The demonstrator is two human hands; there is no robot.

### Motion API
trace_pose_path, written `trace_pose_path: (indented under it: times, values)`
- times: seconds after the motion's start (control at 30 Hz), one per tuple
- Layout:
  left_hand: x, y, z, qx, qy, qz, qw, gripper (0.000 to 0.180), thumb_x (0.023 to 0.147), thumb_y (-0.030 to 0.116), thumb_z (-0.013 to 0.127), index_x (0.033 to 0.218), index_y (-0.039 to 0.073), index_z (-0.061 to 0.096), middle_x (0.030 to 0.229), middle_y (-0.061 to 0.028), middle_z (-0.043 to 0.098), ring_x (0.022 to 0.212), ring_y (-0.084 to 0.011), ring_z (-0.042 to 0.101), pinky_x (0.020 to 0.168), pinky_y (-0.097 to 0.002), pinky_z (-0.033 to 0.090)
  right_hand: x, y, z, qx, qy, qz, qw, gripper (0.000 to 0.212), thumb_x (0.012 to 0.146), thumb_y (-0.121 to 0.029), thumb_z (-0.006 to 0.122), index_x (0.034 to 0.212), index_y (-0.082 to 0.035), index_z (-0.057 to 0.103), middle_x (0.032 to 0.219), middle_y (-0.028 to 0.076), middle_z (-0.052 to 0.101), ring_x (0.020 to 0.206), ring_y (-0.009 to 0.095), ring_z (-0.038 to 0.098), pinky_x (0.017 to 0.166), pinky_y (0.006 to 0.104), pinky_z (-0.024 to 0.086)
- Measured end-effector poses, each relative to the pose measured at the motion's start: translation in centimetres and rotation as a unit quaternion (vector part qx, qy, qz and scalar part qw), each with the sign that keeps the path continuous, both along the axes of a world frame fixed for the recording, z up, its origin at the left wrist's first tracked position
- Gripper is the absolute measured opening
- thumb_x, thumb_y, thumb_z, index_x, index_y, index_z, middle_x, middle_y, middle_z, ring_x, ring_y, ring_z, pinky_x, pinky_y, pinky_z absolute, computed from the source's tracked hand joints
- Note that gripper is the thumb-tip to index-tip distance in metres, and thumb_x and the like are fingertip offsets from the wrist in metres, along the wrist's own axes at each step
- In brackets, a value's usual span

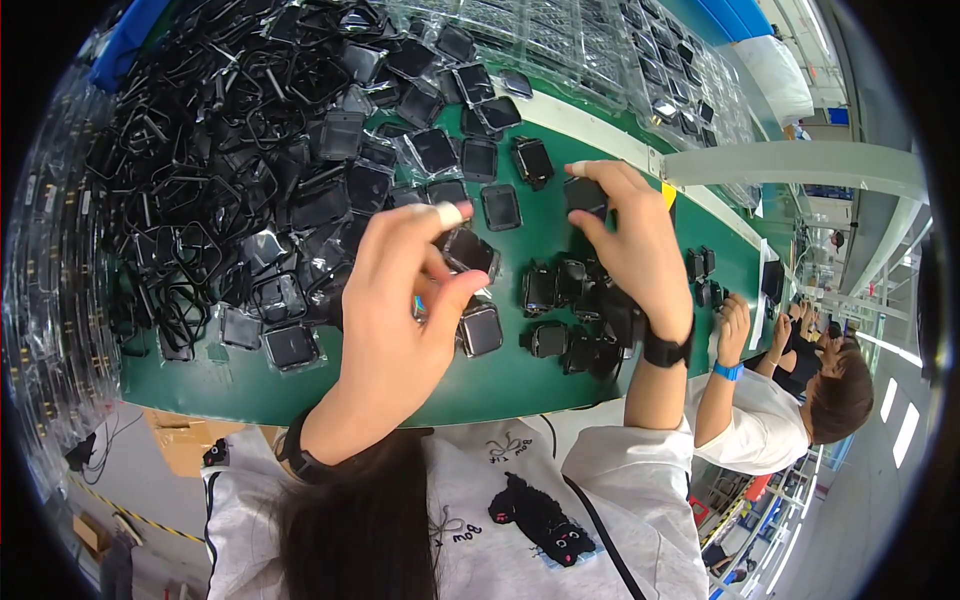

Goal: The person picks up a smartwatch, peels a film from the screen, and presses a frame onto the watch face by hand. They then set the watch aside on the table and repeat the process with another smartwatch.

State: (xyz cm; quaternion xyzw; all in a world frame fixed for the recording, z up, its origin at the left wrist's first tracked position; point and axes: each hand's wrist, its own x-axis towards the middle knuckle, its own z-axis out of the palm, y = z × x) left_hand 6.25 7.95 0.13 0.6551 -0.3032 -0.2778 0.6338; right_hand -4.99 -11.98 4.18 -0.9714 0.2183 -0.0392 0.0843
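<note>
My left hand [395, 290] is closed, pinching a small dark square watch screen [468, 252] with a glossy edge between thumb and fingers. To its right my right hand [635, 240] grips a dark square watch piece [587, 198] by its sides. A white cover sits on an index fingertip of each hand. Between the hands a flat square screen [502, 207] and a thicker watch case [533, 162] lie on the green table. Below my left fingertips rests another square screen [481, 330]. Several black watch cases [555, 288] stand grouped under my right hand, partly hidden by it.
A large heap of black frames [220, 130] and film-wrapped screens [433, 150] covers the left of the green table [430, 385]. Clear plastic trays [540, 45] stand at the back and far left. A white rail [790, 165] crosses at right, where a co-worker's hand [733, 330] is.
</note>
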Motion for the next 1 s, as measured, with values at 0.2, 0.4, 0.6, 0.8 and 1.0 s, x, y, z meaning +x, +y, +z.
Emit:
trace_pose_path:
  times: [0.2,0.4,0.6,0.8,1.0]
  values:
    - [2.4,2.0,-0.1,-0.205,0.417,-0.074,0.882,0.04,0.083,0.001,0.064,0.12,-0.002,0.05,0.124,-0.0137,0.049,0.096,-0.0232,0.06,0.075,-0.0301,0.053,3.9,4.3,3.2,0.326,-0.114,0.17,0.923,0.034,0.072,-0.002,0.07,0.105,-0.003,0.062,0.107,0.013,0.064,0.09,0.024,0.062,0.071,0.0312,0.048]
    - [4.0,5.1,0.0,-0.179,0.238,0.096,0.95,0.04,0.087,-0.001,0.059,0.124,-0.004,0.047,0.117,-0.0167,0.055,0.1,-0.0255,0.061,0.087,-0.033,0.053,12.4,4.5,-1.7,0.19,-0.138,0.26,0.937,0.02,0.076,-0.005,0.068,0.095,-0.003,0.064,0.088,0.012,0.061,0.081,0.029,0.059,0.068,0.0324,0.047]
    - [6.0,6.7,-0.4,-0.151,0.208,0.161,0.953,0.043,0.084,-0.003,0.061,0.124,-0.007,0.045,0.117,-0.0182,0.056,0.103,-0.0242,0.06,0.092,-0.0357,0.05,13.6,5.0,-2.3,0.169,-0.138,0.313,0.924,0.014,0.078,-0.004,0.066,0.091,-0.002,0.062,0.088,0.011,0.057,0.074,0.027,0.058,0.066,0.0326,0.047]
    - [5.2,5.1,-0.2,-0.221,0.231,0.099,0.942,0.046,0.084,-0.007,0.06,0.126,-0.009,0.043,0.121,-0.0182,0.054,0.106,-0.022,0.058,0.093,-0.0347,0.05,10.0,6.2,2.8,0.261,-0.045,0.185,0.946,0.012,0.082,-0.002,0.062,0.094,0.0,0.059,0.095,0.011,0.055,0.069,0.019,0.059,0.062,0.0291,0.046]
    - [3.8,4.0,0.1,-0.218,0.294,0.02,0.93,0.049,0.085,0.004,0.063,0.127,-0.009,0.042,0.119,-0.0203,0.056,0.11,-0.0255,0.057,0.094,-0.043,0.049,8.7,8.4,0.8,0.291,-0.201,0.169,0.92,0.015,0.084,0.001,0.059,0.099,0.001,0.057,0.096,0.011,0.054,0.069,0.015,0.057,0.061,0.0247,0.047]
